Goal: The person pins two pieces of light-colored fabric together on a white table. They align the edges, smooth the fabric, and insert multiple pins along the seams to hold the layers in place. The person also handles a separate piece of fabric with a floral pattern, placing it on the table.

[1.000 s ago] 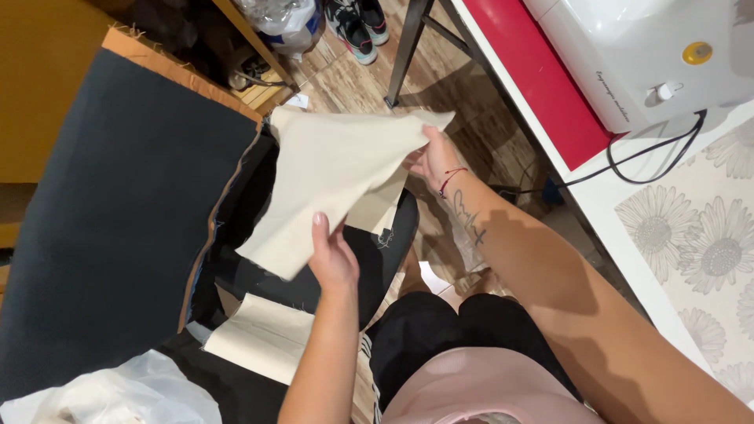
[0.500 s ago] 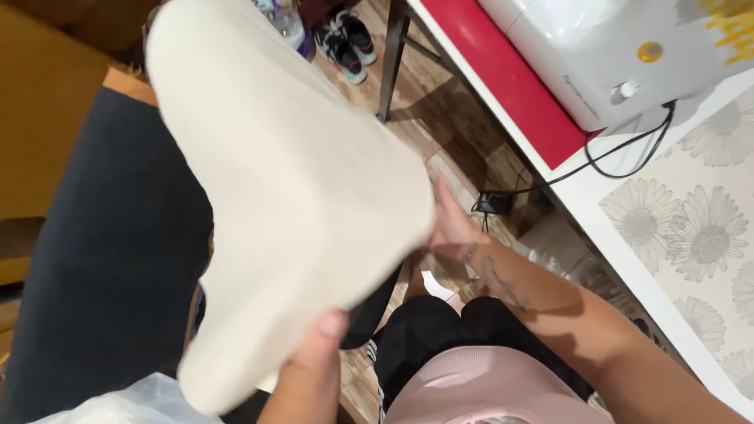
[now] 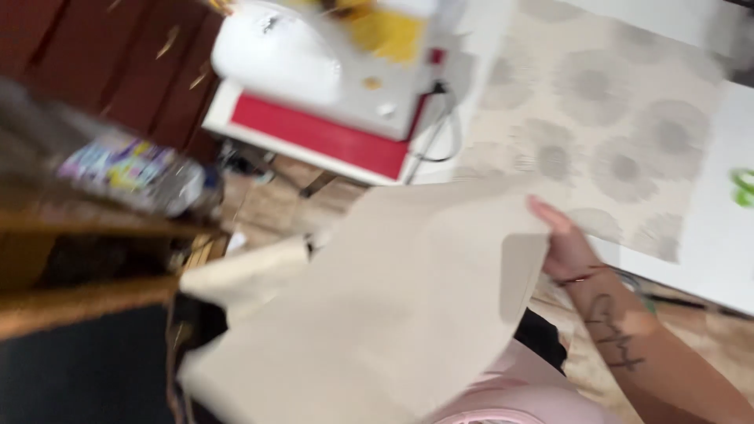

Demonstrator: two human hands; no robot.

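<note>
**Cream fabric held up beside the sewing table**

My right hand [image 3: 567,245] sits right of centre in the frame, closed on the right edge of a large, pale cream piece of cloth [image 3: 393,306]. The thumb lies on top and the fingers are tucked behind the fabric, so it is a pinch on the edge, not a full fist. My forearm, with a thin band at the wrist, runs down to the lower right corner.

My left hand is not visible; the cloth covers the lower middle of the frame where it might be, so I cannot tell how it stands.

The cloth is lifted and spread in front of me, from lower left to centre. It touches nothing but my hand, as far as the blurred picture shows. A second flap of it trails toward the left. I see no stitching or fold on it, so I judge the piece is only being handled, with any sewing not yet begun.

Beyond it, top centre, a white sewing machine [image 3: 330,63] stands on a red-edged base. A tablecloth printed with pale grey flowers [image 3: 613,126] fills the upper right. At the left a clear plastic bottle with a colourful label [image 3: 133,169] lies on a wooden shelf [image 3: 86,235].
</note>
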